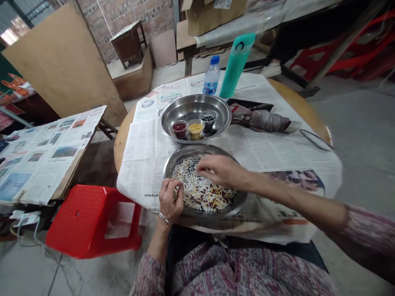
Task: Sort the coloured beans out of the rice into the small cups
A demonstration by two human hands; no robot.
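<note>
A shallow steel plate (185,151) lies at the front of the round table, heaped with a mix of white rice, yellow grains and dark red beans (200,193). My right hand (220,171) hovers over the mix, fingertips drawn together at its upper edge. My left hand (170,200), with a metal bangle at the wrist, curls against the near left of the plate, fingers on the grains. Behind it, a larger steel basin (196,105) holds several small cups: dark red beans (179,129), yellow grains (195,129) and black beans (208,122). Nothing shows clearly between either hand's fingers.
Newspaper (148,152) covers the wooden round table (121,148). On it stand a water bottle (211,76) and a teal flask (236,61), with a folded grey umbrella (262,121) beside the basin. A red stool (92,222) stands left, by a newspaper-covered board (46,156).
</note>
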